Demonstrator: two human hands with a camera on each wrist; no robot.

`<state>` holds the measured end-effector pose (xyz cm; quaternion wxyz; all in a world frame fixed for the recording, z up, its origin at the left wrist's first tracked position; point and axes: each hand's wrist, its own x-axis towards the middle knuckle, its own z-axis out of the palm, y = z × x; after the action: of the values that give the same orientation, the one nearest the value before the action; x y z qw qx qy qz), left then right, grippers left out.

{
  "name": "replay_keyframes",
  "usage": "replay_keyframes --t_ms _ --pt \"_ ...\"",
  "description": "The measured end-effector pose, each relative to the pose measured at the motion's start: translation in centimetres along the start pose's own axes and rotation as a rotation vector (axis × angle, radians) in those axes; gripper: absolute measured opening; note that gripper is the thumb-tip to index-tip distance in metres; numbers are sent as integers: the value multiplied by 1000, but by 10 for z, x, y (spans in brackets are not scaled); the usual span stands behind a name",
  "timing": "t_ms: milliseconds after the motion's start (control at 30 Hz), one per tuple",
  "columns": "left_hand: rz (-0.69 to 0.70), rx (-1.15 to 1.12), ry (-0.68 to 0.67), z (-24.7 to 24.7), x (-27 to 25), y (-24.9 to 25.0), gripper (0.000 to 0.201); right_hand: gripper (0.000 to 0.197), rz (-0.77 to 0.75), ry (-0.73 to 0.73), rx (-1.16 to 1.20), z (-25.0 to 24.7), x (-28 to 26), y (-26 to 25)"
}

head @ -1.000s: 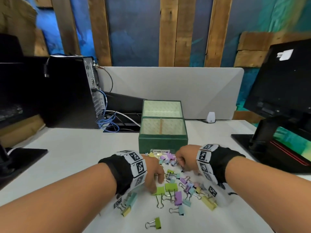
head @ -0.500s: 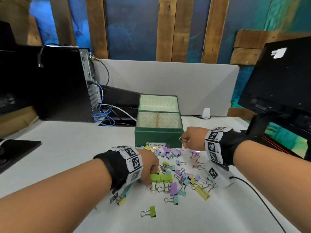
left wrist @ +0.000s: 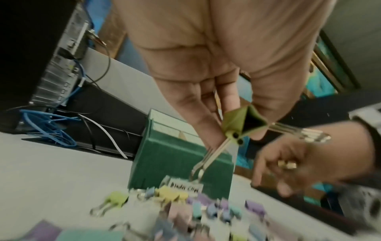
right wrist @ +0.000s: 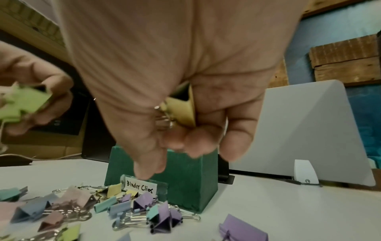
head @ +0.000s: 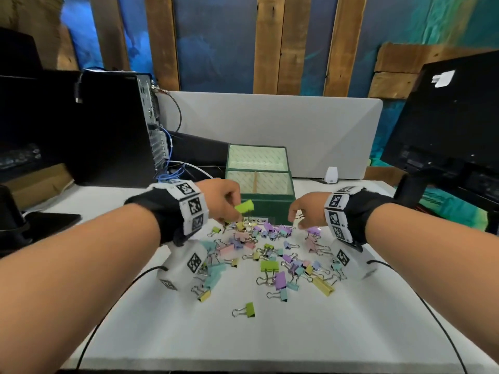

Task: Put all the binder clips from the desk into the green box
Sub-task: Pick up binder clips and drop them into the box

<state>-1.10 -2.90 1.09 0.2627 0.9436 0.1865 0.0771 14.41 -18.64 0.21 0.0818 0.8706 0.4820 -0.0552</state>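
Observation:
The green box (head: 272, 209) stands open at the desk's middle, with a "Binder Clips" label (right wrist: 142, 186) at its front. Several pastel binder clips (head: 270, 255) lie scattered on the white desk before it. My left hand (head: 235, 211) hovers by the box's front left corner and pinches a lime green clip (head: 245, 206) (left wrist: 241, 124) between thumb and fingers. My right hand (head: 297, 220) hangs just right of the box front, above the pile. Its fingers are curled round a yellow clip (right wrist: 183, 109) held in the palm.
A black computer tower (head: 116, 125) with blue cables (head: 172, 174) stands back left. At the right is a black monitor (head: 448, 122) on its stand. A grey partition (head: 283, 125) runs behind the box, with a small white device (head: 331, 175) in front of it. Wrist cables trail over the near desk.
My left hand has lifted off the pile with the lime green clip and moved up to the box's front left corner. My right hand rose from the pile to beside the box front.

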Motion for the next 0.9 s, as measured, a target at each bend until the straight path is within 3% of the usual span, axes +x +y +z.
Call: replay_keyframes --t_ms 100,267,567,733,833,900 --pt "-15 -211 26 -17 5 -3 20 42 -23 -27 -65 -2 12 -2" --pt "-54 -454 90 -29 18 -18 20 63 -45 -213 -230 7 40 -1" --pt "-152 -980 78 -38 64 -30 23 32 -63 -209 -97 19 64 17" --pt "-123 -1028 61 -37 61 -25 29 25 -16 -169 -34 7 53 15" --pt "-55 -924 14 -39 58 -22 58 19 43 -51 134 -14 48 12" --pt "-40 -876 18 -42 60 -23 57 18 107 2 325 -33 50 8"
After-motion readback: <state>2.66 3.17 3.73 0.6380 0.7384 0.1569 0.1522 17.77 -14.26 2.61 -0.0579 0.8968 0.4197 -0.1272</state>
